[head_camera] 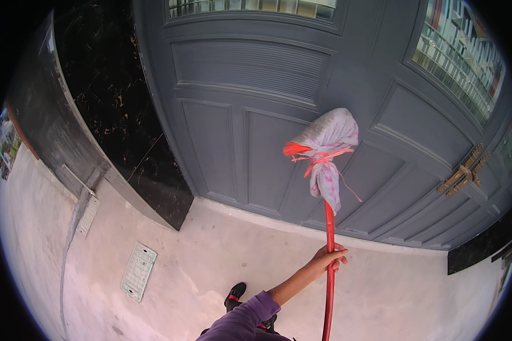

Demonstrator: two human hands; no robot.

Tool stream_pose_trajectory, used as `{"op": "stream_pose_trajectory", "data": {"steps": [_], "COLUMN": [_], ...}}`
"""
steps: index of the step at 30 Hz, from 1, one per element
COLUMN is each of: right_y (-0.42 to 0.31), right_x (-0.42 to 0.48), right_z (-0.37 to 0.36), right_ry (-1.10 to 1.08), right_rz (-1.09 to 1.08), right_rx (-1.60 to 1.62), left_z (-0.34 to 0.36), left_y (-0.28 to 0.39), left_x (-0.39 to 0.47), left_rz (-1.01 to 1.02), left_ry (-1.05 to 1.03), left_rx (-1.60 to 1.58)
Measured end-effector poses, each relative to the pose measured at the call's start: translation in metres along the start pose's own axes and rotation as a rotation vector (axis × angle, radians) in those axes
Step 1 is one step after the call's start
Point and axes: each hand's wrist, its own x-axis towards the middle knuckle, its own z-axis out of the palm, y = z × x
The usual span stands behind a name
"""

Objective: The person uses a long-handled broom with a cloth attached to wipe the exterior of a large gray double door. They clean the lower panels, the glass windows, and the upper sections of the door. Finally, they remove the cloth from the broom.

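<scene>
My left hand (330, 258) is closed around the red pole (329, 226) of a broom, with a purple sleeve pushed up the forearm. A pale grey cloth with pink marks (335, 128) wraps the broom's head and is tied below it with pinkish-red string (322, 160). Red bristles (296, 148) stick out at the cloth's left side. The wrapped head is raised in front of a grey panelled door (281, 170); whether it touches the door I cannot tell. The pole's lower end runs out of the picture at the bottom. My right hand is out of view.
Brass-coloured handles (463, 170) are on the door at right. Black stone facing (111, 93) borders it at left. A patterned rectangular plate (139, 272) lies on the pale concrete floor (187, 255), near my shoes (235, 294). The door has glass panes (461, 64) above.
</scene>
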Motion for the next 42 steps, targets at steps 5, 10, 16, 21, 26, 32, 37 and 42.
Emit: {"op": "stream_pose_trajectory", "data": {"steps": [5,10,16,21,26,32,37,42], "right_y": [-0.045,-0.174,-0.217,-0.202,-0.194,-0.183,-0.158,-0.138], "right_x": [0.054,0.132,0.168,0.177,0.122,0.057,0.006,-0.046], "right_z": [0.04,0.156,0.295,0.284,0.225,0.149,0.085,0.038], "right_ry": [-0.12,-0.529,-0.626,-0.552,-0.469,-0.345,-0.24,-0.146], "right_rz": [-0.042,0.017,0.029,0.06,-0.197,-0.242,-0.216,-0.285], "right_rx": [-0.108,-0.348,-0.652,-0.699,-0.537,-0.478,-0.393,-0.214], "left_z": [-0.085,-0.189,-0.281,-0.284,-0.198,-0.09,0.0,0.08], "left_y": [0.073,0.2,0.201,0.18,0.153,0.112,0.078,0.061], "left_x": [-0.047,-0.074,-0.102,-0.076,-0.063,-0.06,-0.068,-0.069], "left_rz": [0.19,0.731,0.722,0.618,0.575,0.556,0.518,0.434], "left_ry": [0.066,0.494,0.848,0.753,0.624,0.414,0.275,-0.004], "left_rx": [-0.252,-0.226,-0.179,-0.257,-0.286,-0.312,-0.257,-0.085]}}
